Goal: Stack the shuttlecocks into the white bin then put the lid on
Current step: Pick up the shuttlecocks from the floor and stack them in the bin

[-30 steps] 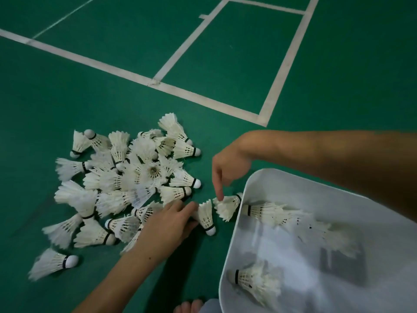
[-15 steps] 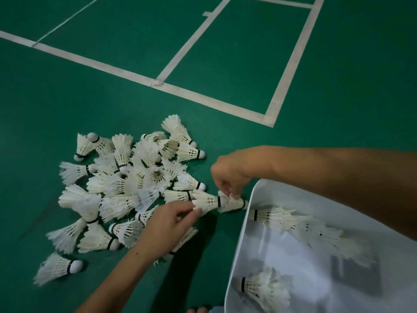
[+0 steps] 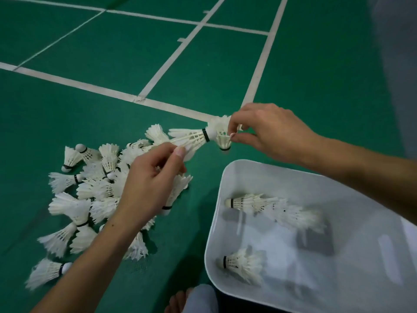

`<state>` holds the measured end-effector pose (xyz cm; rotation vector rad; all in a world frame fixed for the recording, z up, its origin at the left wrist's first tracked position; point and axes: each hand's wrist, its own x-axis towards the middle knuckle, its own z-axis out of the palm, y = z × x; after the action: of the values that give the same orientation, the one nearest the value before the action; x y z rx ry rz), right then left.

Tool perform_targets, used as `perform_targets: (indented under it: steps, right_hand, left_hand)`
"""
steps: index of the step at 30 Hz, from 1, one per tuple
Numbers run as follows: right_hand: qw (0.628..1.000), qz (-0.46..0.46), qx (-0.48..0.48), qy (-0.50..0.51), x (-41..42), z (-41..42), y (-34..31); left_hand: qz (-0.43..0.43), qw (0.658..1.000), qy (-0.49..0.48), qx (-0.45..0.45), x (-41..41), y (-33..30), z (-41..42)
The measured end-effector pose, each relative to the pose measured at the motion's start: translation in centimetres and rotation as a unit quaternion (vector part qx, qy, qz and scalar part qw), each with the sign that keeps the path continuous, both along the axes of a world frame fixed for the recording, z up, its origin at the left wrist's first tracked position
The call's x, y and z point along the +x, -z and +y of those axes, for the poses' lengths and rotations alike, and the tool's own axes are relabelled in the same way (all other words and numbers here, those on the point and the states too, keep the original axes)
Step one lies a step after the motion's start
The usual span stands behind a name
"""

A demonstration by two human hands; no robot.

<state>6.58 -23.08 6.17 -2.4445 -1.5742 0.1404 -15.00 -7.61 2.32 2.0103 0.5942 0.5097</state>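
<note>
Right now my left hand (image 3: 153,177) pinches the feathered skirt of one shuttlecock (image 3: 190,137) between thumb and fingertips, lifted above the green court floor (image 3: 316,75). Its white cork nose, ringed by a black band, points toward my right hand (image 3: 266,132) and sits in the feathered mouth of a second shuttlecock (image 3: 220,129). I grip that one between thumb and forefinger, cork end tilted down toward the floor. Both hands are closed on their shuttlecocks, raised just beyond the far corner of the white bin (image 3: 216,222). Loose shuttlecocks lie in a pile (image 3: 90,199) on the floor under and to the left of my left wrist. Inside the bin, a nested row of shuttlecocks (image 3: 270,208) rests on its side near the far wall, corks toward the pile, and a shorter bunch (image 3: 243,264) lies closer to me. White court lines (image 3: 171,59) cross the floor beyond my hands.
</note>
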Motion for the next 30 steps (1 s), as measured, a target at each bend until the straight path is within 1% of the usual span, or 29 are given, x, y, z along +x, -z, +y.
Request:
perform_targets:
  steps: [2,4,6,9,12,15,16,18,21,23,25,28,30]
  right_hand:
    - [0.998,0.001,0.049,0.037,-1.0,-3.0,-1.3]
    - [0.993,-0.018,0.091,0.071,-2.2,-6.1,-1.9]
    - [0.988,-0.041,0.102,0.105,-3.8,-9.3,-2.1]
    - [0.987,-0.020,0.061,0.144,-6.6,-14.0,-0.8]
    - [0.979,0.048,-0.019,0.198,-9.6,-17.9,2.0]
    - [0.945,0.164,-0.090,0.269,-11.3,-20.7,4.9]
    - [0.933,0.194,-0.105,0.284,-11.7,-21.2,5.8]
    - [0.915,0.235,-0.120,0.306,-12.1,-21.3,7.6]
    - [0.901,0.276,-0.120,0.311,-12.0,-20.2,9.8]
    - [0.887,0.317,-0.127,0.311,-11.8,-19.1,10.6]
    - [0.858,0.381,-0.132,0.318,-11.8,-18.1,11.0]
    - [0.819,0.464,-0.135,0.310,-11.9,-16.8,11.6]
    - [0.798,0.501,-0.139,0.304,-12.1,-16.3,12.1]
  left_hand:
    - [-0.028,0.999,0.026,0.008,0.2,-1.5,-1.3]
    - [-0.039,0.998,0.053,0.012,0.3,-2.7,-2.8]
    - [-0.039,0.996,0.085,0.014,0.5,-3.5,-4.6]
    - [-0.018,0.989,0.146,0.032,0.7,-3.5,-7.2]
    - [0.025,0.975,0.206,0.078,0.8,-3.5,-9.3]
    - [0.062,0.959,0.250,0.117,1.4,-3.3,-10.7]
    - [0.069,0.950,0.267,0.142,1.6,-3.5,-11.1]
    - [0.092,0.918,0.315,0.221,2.1,-4.4,-11.6]
    - [0.147,0.852,0.379,0.330,2.5,-6.5,-11.8]
    - [0.187,0.808,0.403,0.388,2.5,-8.0,-11.7]
    - [0.229,0.775,0.418,0.416,2.4,-8.8,-11.6]
    - [0.276,0.751,0.433,0.415,2.1,-8.5,-11.6]
    - [0.292,0.730,0.442,0.432,2.1,-7.4,-11.9]
